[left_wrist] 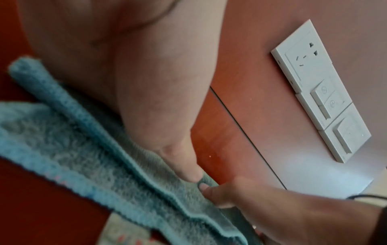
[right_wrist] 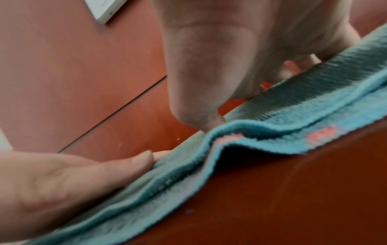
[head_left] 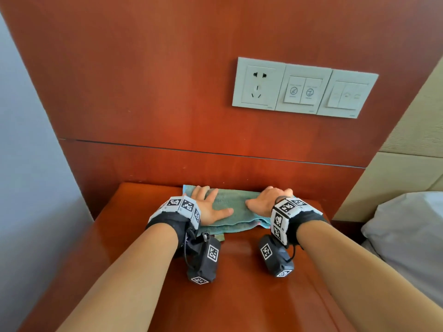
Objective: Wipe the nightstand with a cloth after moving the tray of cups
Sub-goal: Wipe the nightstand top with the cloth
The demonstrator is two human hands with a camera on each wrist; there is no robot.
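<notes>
Here both flat, open-fingered hands, left hand [head_left: 211,207] and right hand [head_left: 266,201], press the folded teal terry cloth [head_left: 236,212] onto the glossy red-brown wooden nightstand [head_left: 239,295], near its back edge, gripping nothing, likely to wipe with even pressure.

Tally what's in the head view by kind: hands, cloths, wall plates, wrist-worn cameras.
Hands: 2, left hand and right hand, both flat on the cloth
Cloths: 1, teal cloth on the nightstand
Wall plates: 3, outlet, two switch plates
Wrist cameras: 2
Total: 8
</notes>
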